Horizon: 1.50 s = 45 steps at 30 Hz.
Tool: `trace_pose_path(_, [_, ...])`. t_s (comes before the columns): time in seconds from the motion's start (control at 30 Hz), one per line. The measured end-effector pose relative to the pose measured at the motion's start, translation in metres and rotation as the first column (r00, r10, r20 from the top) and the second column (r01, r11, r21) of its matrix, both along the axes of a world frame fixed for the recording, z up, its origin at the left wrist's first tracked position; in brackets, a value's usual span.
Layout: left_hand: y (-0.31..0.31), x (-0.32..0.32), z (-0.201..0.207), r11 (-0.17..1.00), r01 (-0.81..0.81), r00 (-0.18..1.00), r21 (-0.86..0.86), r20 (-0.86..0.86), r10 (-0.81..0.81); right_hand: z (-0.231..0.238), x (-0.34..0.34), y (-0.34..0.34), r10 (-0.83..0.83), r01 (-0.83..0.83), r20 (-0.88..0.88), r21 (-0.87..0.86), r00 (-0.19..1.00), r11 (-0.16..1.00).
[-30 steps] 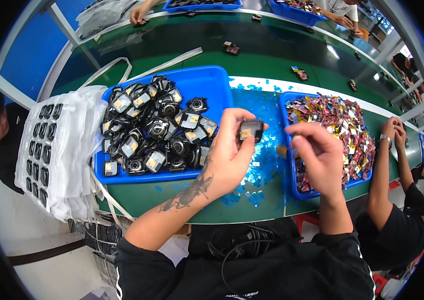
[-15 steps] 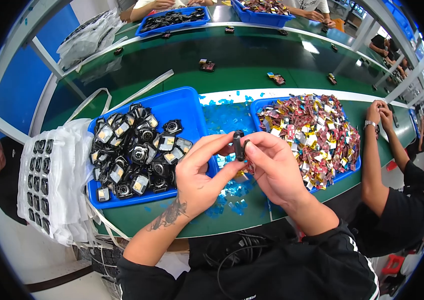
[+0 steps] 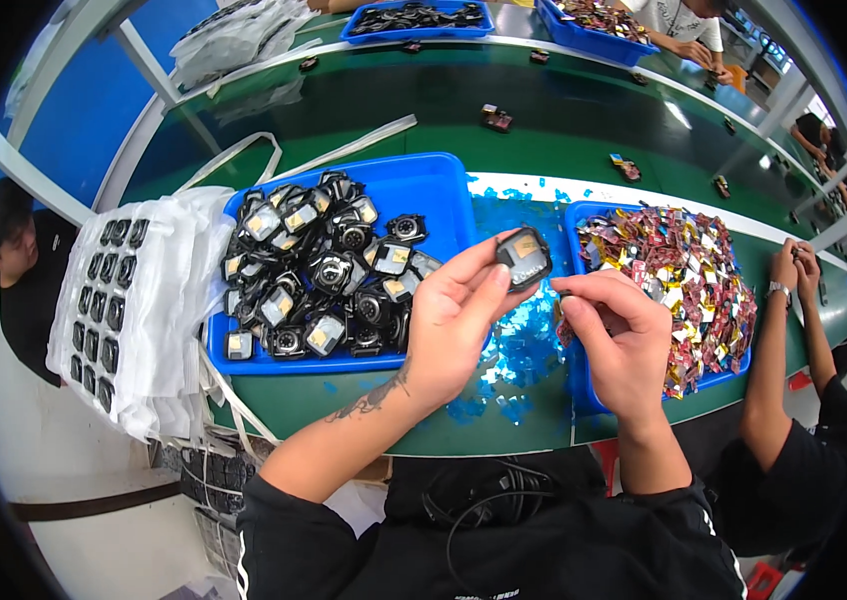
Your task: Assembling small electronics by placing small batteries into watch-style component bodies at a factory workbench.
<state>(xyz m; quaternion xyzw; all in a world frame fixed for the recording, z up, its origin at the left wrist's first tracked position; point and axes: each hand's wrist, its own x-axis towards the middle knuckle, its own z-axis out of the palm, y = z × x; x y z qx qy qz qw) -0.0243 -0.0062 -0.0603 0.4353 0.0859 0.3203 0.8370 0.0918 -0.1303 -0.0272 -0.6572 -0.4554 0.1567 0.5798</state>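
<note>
Head view: we have a watch case [image 3: 524, 258] up in our left hand [image 3: 459, 320], above the table [image 3: 414, 425] and between two blue trays. Our left thumb lies on its gray face and our fingers go round behind it, so we grasp it well. It is tipped so the gray face looks up at us, with a black edge around it.

Our right hand [image 3: 624, 340] is near the case but does not touch it. Its thumb and first finger are pinched close, and a red bit [image 3: 565, 326] hangs from them. Our own fingers hide part of that bit.

Under our hands, lots of shiny blue flakes [image 3: 519, 375] are spread on the green table top. To our left is the left tray [image 3: 444, 168], with a big heap of black watches [image 3: 334, 270] in it. To our right is the right tray [image 3: 584, 375], piled with red, white and yellow scraps [image 3: 684, 290].

Past the left tray stands a stack of white sheets [image 3: 134, 300], with black watch parts in rows on top. A person [image 3: 29, 270] is beside it.

Up ahead, a few small parts [image 3: 496, 118] lie on the green belt [image 3: 374, 105]. Across it we see two more blue trays [image 3: 489, 30], both full. On our far right, another worker [image 3: 794, 400] has both hands close together.
</note>
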Motion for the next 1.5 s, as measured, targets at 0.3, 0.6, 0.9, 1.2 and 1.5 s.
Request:
trace_pose_path(0.3, [-0.005, -0.003, -0.001, 0.986, 0.03, 0.999, 0.162, -0.03, -0.025, 0.007, -0.009, 0.02, -0.094, 0.088, 0.217, 0.038, 0.972, 0.995])
trace_pose_path(0.6, [-0.007, -0.004, -0.005, 0.985, 0.033, 0.998, 0.172, -0.054, -0.024, 0.01, -0.011, 0.021, -0.14, 0.139, 0.258, 0.022, 0.956, 0.99])
trace_pose_path(0.9, [-0.011, -0.007, -0.002, 0.978, 0.073, 0.995, 0.193, -0.082, -0.058, 0.014, -0.006, 0.017, -0.106, 0.111, 0.198, -0.014, 0.975, 0.994])
trace_pose_path(1.2, [-0.011, -0.003, 0.004, 0.997, 0.063, 0.997, 0.044, 0.046, -0.065, 0.004, 0.004, 0.011, -0.068, 0.067, 0.011, 0.073, 0.998, 0.995])
trace_pose_path(1.5, [-0.001, -0.009, 0.01, 0.423, -0.149, 0.964, 0.894, 0.036, 0.265, 0.005, -0.004, -0.005, 0.037, 0.012, -0.282, 0.17, 0.959, 0.985])
